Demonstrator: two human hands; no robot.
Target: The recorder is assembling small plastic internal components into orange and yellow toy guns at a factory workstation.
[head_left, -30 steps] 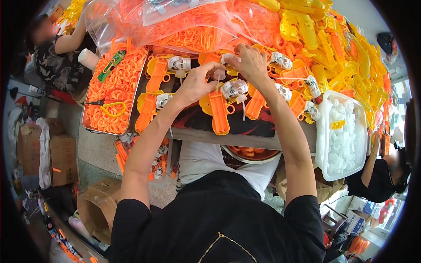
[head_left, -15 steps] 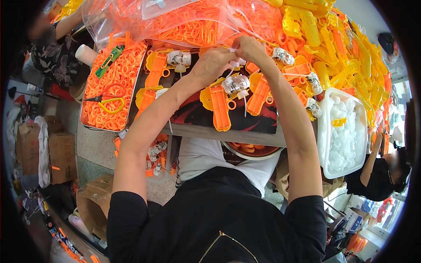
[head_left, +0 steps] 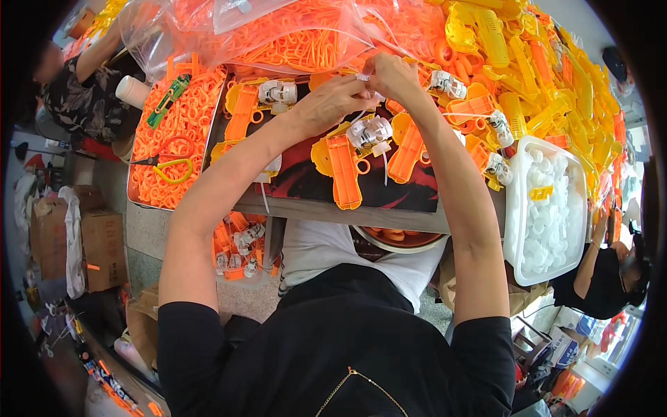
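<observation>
At the far side of the work mat (head_left: 309,182), my left hand (head_left: 332,101) and my right hand (head_left: 392,75) meet with bent fingers. Both are closed around a small white plastic part (head_left: 373,97), partly hidden by the fingers. Just nearer to me lies an orange and yellow toy gun half (head_left: 343,167) with a white mechanism (head_left: 369,131) and a thin white strip. Beside it, below my right wrist, is another orange toy gun half (head_left: 408,149). More such pieces, like the toy gun half (head_left: 241,111) at left, lie around my arms.
At left, a metal tray (head_left: 212,128) of orange rings holds scissors (head_left: 174,163) and a green cutter (head_left: 169,101). A white tub (head_left: 511,229) of white caps stands right. Behind are a clear bag (head_left: 201,42) of orange parts and a yellow parts pile (head_left: 549,90). Other people sit at both sides.
Both hands have shifted very slightly away from me and stay together at the white part. My left forearm has swung a little to the left.
</observation>
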